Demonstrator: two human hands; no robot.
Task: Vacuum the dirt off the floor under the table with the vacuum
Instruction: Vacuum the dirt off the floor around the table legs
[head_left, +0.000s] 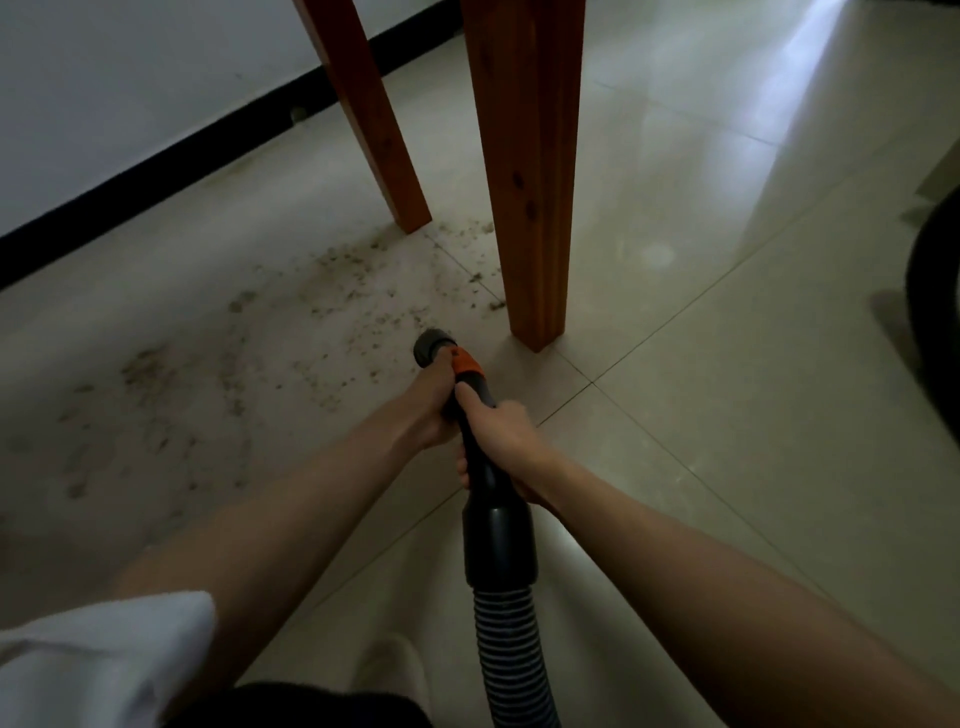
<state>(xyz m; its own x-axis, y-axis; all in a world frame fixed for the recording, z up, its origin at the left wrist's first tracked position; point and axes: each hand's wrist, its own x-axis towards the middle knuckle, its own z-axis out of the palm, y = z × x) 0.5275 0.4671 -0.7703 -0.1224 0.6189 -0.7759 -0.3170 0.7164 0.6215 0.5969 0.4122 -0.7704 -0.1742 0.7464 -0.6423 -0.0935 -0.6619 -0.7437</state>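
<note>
Head: both hands on vacuum wand (475, 410), seemingly.

head view | worn high, faces forward-down | near: floor (727, 364), table legs (524, 171)

White wall (130, 93), black baseboard (171, 156); dark round object (935, 291) at right edge.

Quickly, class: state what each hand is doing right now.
Left hand: closed, gripping the black vacuum wand with the orange collar near its grey nozzle.
Right hand: closed, gripping the same wand just behind.
</note>
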